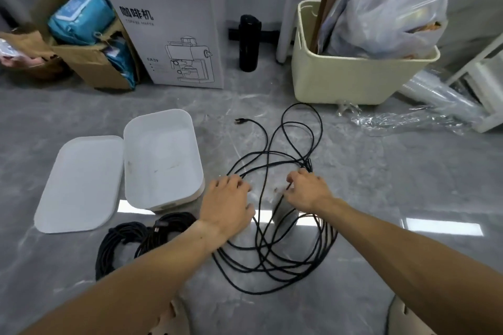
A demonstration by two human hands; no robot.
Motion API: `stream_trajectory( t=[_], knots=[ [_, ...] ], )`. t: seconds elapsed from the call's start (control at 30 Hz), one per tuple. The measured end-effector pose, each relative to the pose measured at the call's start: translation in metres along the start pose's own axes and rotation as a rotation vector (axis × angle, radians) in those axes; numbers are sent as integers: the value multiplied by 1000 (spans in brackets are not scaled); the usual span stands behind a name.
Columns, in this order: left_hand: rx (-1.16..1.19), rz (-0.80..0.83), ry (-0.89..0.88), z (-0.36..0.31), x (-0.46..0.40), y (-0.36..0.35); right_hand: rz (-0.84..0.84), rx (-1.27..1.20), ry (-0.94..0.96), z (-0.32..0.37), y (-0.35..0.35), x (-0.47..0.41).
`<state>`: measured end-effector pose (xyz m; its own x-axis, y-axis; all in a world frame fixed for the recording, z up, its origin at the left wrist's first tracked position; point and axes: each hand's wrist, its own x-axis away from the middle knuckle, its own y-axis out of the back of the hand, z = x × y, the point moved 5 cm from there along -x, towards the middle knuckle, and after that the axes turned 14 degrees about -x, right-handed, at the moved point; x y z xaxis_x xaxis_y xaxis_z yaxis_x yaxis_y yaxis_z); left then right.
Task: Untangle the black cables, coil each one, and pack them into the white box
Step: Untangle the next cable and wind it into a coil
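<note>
tangled black cable (272, 226) on floor, between and under both hands

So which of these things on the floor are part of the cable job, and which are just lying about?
Part of the job:
- loose tangled black cable
- coiled black cable bundles
- open white plastic box
- flat white lid

Just lying about:
- grey coffee-maker carton
- black flask
- cream plastic bin

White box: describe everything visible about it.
The white box is an open rectangular tub with rounded corners, plastic-looking, upright on the grey floor. Inside shows only faint scuffs, no cables. Its lid lies flat along its left side. The coiled cables lie just in front; the left hand is near its front right corner.
</note>
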<state>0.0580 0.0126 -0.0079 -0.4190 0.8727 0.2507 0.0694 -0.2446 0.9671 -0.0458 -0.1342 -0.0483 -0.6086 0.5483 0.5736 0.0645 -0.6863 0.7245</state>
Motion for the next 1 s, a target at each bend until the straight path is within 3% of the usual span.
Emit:
stream_trajectory(
  t=[0.47,1.0],
  knots=[
    [29,83,-133,-75,-74,-11,-20,2,-76,-81,-5,-30],
    [38,128,-144,-75,-78,-10,-63,-252,-288,-109,-17,-34]
  ],
)
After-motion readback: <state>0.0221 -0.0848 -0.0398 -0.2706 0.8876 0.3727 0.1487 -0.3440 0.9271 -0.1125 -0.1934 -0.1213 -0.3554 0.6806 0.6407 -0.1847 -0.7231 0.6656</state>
